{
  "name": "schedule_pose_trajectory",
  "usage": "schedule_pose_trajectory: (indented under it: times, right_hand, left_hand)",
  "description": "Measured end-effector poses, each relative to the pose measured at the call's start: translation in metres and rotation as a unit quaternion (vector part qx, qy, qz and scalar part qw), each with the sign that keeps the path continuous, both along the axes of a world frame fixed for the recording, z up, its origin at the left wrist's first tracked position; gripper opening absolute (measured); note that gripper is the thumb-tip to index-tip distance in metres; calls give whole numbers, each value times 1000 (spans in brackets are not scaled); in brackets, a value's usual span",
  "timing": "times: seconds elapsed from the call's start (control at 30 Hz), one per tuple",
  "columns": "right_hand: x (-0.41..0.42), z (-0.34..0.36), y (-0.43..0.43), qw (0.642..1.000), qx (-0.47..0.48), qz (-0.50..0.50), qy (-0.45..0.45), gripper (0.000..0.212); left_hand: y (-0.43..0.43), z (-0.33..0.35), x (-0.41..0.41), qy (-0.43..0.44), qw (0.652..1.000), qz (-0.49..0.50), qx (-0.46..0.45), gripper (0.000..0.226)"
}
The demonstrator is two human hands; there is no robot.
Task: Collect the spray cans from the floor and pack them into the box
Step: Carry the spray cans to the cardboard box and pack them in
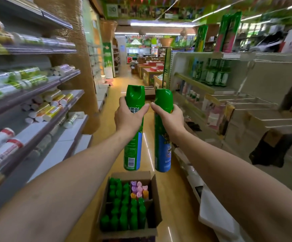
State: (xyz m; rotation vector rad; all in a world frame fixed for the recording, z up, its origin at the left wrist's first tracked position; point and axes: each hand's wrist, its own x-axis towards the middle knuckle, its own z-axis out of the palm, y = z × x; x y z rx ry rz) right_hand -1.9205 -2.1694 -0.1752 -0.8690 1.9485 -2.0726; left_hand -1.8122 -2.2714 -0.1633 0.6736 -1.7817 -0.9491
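Head view is showing the left grip (130, 116) wrapping its fingers round the upper body of one green spray can (132, 151), while the right grip (169, 119) is clamping a second green can (162, 151) the same way. Both are hanging upright, side by side and just apart, above the far edge of the open cardboard box (154, 186) on the aisle floor (110, 137). Inside, green-capped cans (122, 212) are standing in rows, with pink and purple caps (139, 187) at the far right. I'm judging this as the packing step: cans in hand, not yet in. Next is finding free slots, seemingly along the box's right side, and lowering each can base-first without knocking its neighbours.
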Motion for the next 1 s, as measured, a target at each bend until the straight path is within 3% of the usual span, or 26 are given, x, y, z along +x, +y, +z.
schedule_pose_trajectory:
  times: [0.1,0.23,0.37,0.67,1.0]
  right_hand:
    - [-40,-13,-19,1000,25,16,-9,51]
    - [-88,-29,-47,998,38,42,-18,63]
    - [-122,-48,-75,997,56,37,-26,56]
    - [-177,-76,-156,994,106,-12,-23,52]
    - [-222,-105,-212,986,164,-11,0,52]
  left_hand:
    - [-20,-13,-33,-19,1000,11,13,53]
    - [-50,-30,-70,-26,998,30,40,52]
    - [-77,-50,-97,-60,996,44,53,51]
    - [-166,-83,-155,-137,988,35,64,68]
    - [-228,-114,-210,-145,985,19,93,60]
